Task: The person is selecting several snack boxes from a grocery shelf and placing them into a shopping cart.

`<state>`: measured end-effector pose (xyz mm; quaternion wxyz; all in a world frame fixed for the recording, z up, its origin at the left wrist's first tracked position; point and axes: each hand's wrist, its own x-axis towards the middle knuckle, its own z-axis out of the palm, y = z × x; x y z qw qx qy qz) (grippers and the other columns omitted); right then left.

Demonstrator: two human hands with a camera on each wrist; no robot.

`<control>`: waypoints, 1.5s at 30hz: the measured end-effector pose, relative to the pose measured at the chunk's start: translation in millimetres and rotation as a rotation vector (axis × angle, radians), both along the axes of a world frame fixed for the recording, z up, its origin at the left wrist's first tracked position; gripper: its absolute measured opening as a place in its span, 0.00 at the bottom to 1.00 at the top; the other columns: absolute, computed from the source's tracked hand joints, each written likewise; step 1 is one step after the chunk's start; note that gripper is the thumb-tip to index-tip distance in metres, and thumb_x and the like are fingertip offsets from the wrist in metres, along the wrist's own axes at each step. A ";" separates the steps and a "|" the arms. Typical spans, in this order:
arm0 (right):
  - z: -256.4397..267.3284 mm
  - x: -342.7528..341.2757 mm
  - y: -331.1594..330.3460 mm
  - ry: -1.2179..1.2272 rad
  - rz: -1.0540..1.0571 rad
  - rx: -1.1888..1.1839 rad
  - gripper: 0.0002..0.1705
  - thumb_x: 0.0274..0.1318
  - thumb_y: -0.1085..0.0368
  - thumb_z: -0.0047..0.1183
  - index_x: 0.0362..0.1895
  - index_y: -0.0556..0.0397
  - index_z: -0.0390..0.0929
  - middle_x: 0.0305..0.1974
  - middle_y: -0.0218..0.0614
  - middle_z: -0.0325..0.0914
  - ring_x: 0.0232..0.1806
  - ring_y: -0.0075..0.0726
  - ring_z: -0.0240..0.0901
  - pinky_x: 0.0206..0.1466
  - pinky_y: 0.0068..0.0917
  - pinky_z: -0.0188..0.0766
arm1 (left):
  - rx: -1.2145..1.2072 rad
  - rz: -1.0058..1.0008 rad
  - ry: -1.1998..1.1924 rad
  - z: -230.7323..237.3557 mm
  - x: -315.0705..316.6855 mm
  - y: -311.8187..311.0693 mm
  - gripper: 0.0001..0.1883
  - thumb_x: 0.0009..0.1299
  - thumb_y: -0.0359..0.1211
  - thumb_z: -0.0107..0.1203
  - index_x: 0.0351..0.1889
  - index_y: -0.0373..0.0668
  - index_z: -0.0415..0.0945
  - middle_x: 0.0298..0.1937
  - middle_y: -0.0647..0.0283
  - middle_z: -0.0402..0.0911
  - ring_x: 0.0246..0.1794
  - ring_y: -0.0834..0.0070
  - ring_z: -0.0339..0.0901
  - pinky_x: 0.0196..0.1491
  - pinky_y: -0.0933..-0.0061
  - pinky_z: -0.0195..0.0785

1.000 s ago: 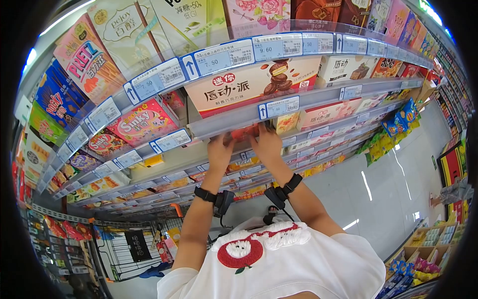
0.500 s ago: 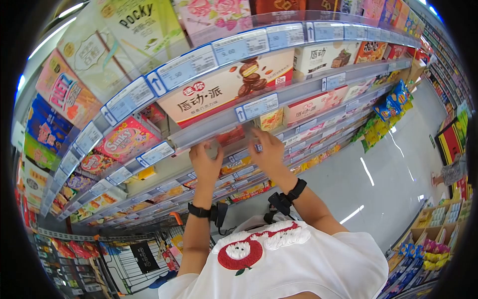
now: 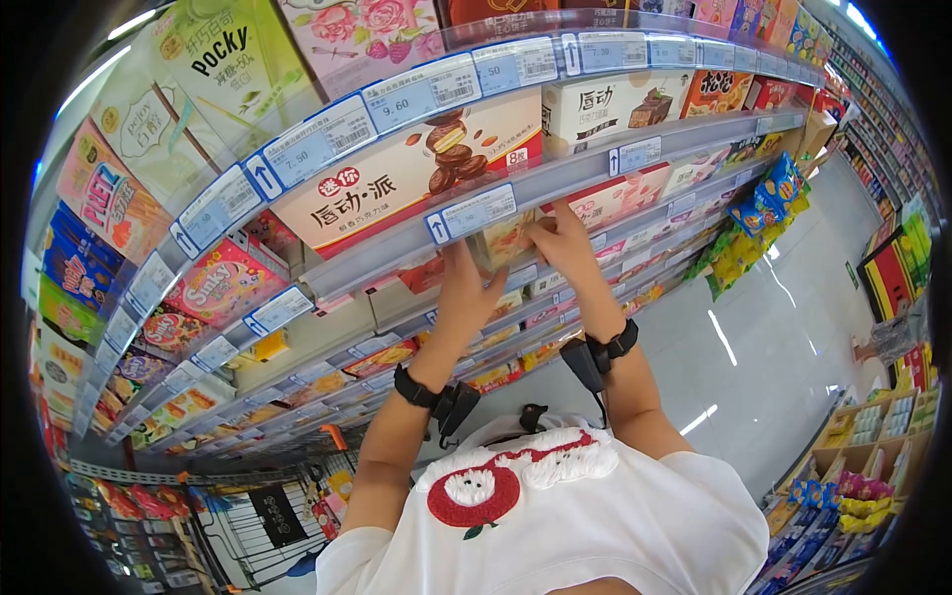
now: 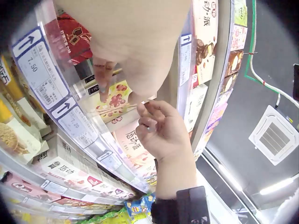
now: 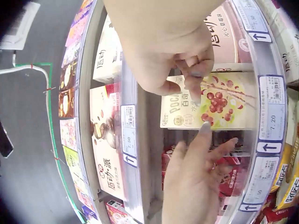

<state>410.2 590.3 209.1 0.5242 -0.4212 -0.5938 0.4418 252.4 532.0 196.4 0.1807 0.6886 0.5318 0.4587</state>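
A cream Pocky box (image 5: 229, 105) with red berries printed on a green patch stands on a middle shelf. My left hand (image 5: 191, 182) reaches up beside it, its index fingertip at the box's front edge and the other fingers spread over red boxes (image 5: 231, 175) alongside. From the other side comes my right hand (image 5: 182, 60), fingers loosely bent, one fingertip over the printed front. In the head view, the left hand (image 3: 468, 297) and right hand (image 3: 567, 248) are just below the shelf's price rail, which partly hides the Pocky box (image 3: 504, 238).
Above the hands sits a large chocolate pie box (image 3: 407, 169) behind a clear shelf lip with price tags (image 3: 474, 213). A pink box (image 3: 625, 198) stands right of the hands. Snack bags (image 3: 769, 203) hang at the shelf's end. A shopping cart (image 3: 248, 526) is at lower left.
Both hands have let go of the red box and shifted right along the shelf to the berry-printed Pocky box. The head view has turned slightly to the right.
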 end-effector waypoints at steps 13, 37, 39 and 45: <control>3.9 0.4 23.2 0.105 0.335 -0.262 0.23 0.47 0.68 0.45 0.50 0.64 0.63 0.22 0.43 0.77 0.13 0.27 0.69 0.16 0.20 0.65 | 0.116 0.149 0.260 -23.8 -1.8 45.7 0.32 0.57 0.26 0.54 0.58 0.33 0.51 0.47 0.36 0.67 0.47 0.39 0.64 0.49 0.50 0.58; 3.4 -3.7 13.0 0.085 0.299 -0.233 0.24 0.49 0.67 0.49 0.51 0.62 0.60 0.29 0.40 0.78 0.18 0.25 0.72 0.20 0.19 0.69 | 0.195 0.111 0.266 -24.3 -4.3 48.2 0.26 0.58 0.23 0.50 0.55 0.34 0.56 0.41 0.41 0.68 0.39 0.47 0.68 0.39 0.55 0.62; 5.5 -0.5 14.1 0.077 0.341 -0.221 0.27 0.48 0.66 0.52 0.52 0.63 0.58 0.28 0.41 0.77 0.19 0.26 0.72 0.20 0.19 0.69 | 0.080 0.087 0.205 -24.0 -4.0 47.6 0.27 0.57 0.23 0.51 0.55 0.34 0.56 0.41 0.42 0.68 0.37 0.51 0.70 0.37 0.59 0.64; 9.2 0.7 11.6 0.133 0.397 -0.166 0.35 0.45 0.63 0.61 0.52 0.63 0.56 0.27 0.40 0.76 0.19 0.27 0.73 0.19 0.21 0.70 | 0.192 0.059 0.226 -27.9 -4.9 50.0 0.29 0.56 0.23 0.53 0.56 0.33 0.55 0.41 0.46 0.68 0.27 0.62 0.71 0.30 0.65 0.64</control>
